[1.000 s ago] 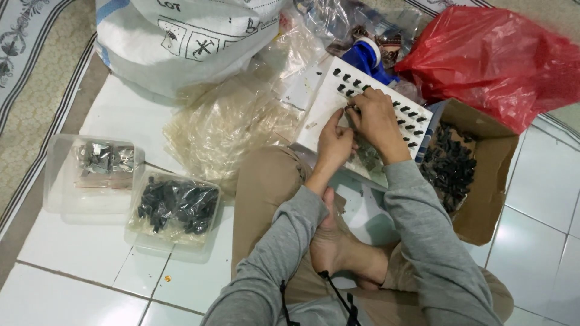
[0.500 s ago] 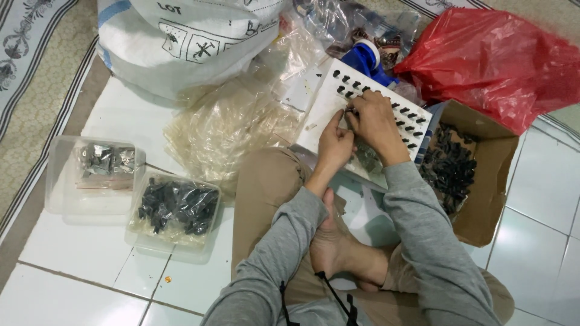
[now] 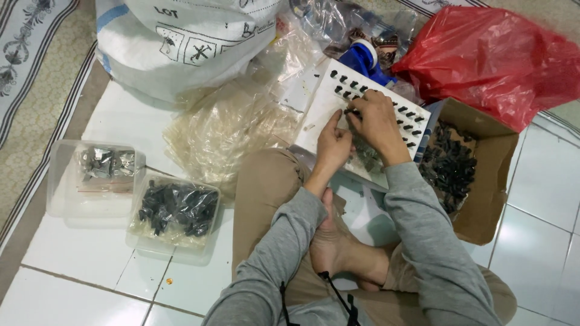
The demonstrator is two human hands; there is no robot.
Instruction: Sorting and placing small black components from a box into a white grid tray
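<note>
1. The big white woven plastic sack (image 3: 181,42) fills the top left, slumped on the white tiled floor (image 3: 78,284). I would keep well off it; it crowds the far side of the work.
2. The crumpled red plastic bag (image 3: 495,57) lies at the top right, its lower edge touching the open brown cardboard box (image 3: 483,181) of small black plastic parts (image 3: 450,166).
3. A heap of clear empty plastic pouches (image 3: 232,130) spreads between the sack and the bent knee.
4. The white foam board with rows of slots (image 3: 326,111) leans tilted over the person's lap, just beside the box. Several slots at its top and right already carry black pieces.
5. Two clear plastic tubs sit well apart to the left: one with silvery packets (image 3: 96,175), one with bagged black parts (image 3: 178,211).
6. A blue-and-white tape roll (image 3: 362,57) sits just beyond the board's upper edge.
7. The right hand (image 3: 377,124) is curled over the board's middle, fingertips pinched together at a slot; I judge it grips one small black piece, though the piece is mostly hidden.
8. The left hand (image 3: 332,145) rests on the board beside it, fingers bent and meeting the right fingertips; whether it grips anything I cannot tell.
9. To do this well, I judge the board should stay braced while the piece goes in straight; the overlapping fingers block my view of the slot.
</note>
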